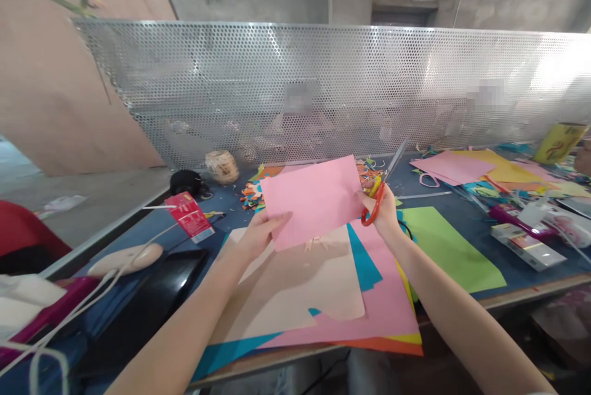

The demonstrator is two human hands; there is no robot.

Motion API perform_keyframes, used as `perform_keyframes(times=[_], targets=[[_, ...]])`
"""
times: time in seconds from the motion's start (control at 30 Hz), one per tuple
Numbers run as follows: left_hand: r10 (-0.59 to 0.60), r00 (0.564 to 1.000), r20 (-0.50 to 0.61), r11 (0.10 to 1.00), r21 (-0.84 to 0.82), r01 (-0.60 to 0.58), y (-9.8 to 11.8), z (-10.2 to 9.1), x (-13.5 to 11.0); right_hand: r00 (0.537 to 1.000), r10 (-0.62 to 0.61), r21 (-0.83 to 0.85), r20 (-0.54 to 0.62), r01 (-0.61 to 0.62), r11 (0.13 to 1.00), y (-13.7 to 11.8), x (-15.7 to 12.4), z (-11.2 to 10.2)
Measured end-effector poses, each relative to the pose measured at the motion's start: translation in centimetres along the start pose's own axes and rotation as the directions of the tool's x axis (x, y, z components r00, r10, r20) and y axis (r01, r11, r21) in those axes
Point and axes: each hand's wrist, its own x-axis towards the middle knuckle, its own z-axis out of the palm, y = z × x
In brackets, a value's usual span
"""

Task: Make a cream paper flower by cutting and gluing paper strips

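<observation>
My left hand (261, 232) pinches the lower left corner of a pink paper sheet (314, 198) and holds it up above the table. My right hand (383, 210) is closed round the orange handles of a pair of scissors (385, 183), whose metal blades point up and away, and its fingers also touch the sheet's right edge. Under both hands lies a stack of coloured paper (323, 296), with beige on top, then blue, pink, yellow and orange.
A green sheet (443, 247) lies to the right, more pink and yellow sheets (471, 167) further back. Paper scraps (252, 192) pile up behind the sheet. A red carton (189, 216), a black tray (152, 303) and cables sit at left. A perforated metal screen (323, 87) closes the table's far side.
</observation>
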Motion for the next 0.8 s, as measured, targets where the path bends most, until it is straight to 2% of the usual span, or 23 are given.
perform_keyframes(times=[0.1,0.2,0.3,0.43,0.63,0.8], targets=[[0.067,0.996,-0.062,0.996,0.065,-0.063,-0.7,-0.5,0.6,0.999,-0.032,-0.003,0.035,0.032,0.999,-0.4,-0.4,0.0],[0.131,0.987,-0.098,0.991,0.046,-0.127,-0.9,-0.8,1.0,0.995,-0.05,0.035,0.086,0.047,0.998,-0.5,-0.7,0.1],[0.172,0.973,-0.155,0.985,-0.003,-0.175,-0.7,-0.7,1.0,0.986,-0.01,0.085,0.165,-0.004,0.996,-0.3,-0.8,0.4],[0.19,0.958,-0.214,0.977,-0.052,-0.206,-0.5,-0.3,0.9,0.973,0.053,0.06,0.226,-0.068,0.996,-0.3,-1.0,0.8],[0.16,0.966,-0.205,0.981,-0.076,-0.179,-0.5,-0.2,0.8,0.974,0.028,0.044,0.225,-0.039,0.998,-0.9,-1.5,0.9],[0.134,0.976,-0.174,0.987,-0.068,-0.147,-0.4,-0.2,0.5,0.99,-0.035,0.035,0.137,0.031,0.999,-0.9,-1.6,0.6]])
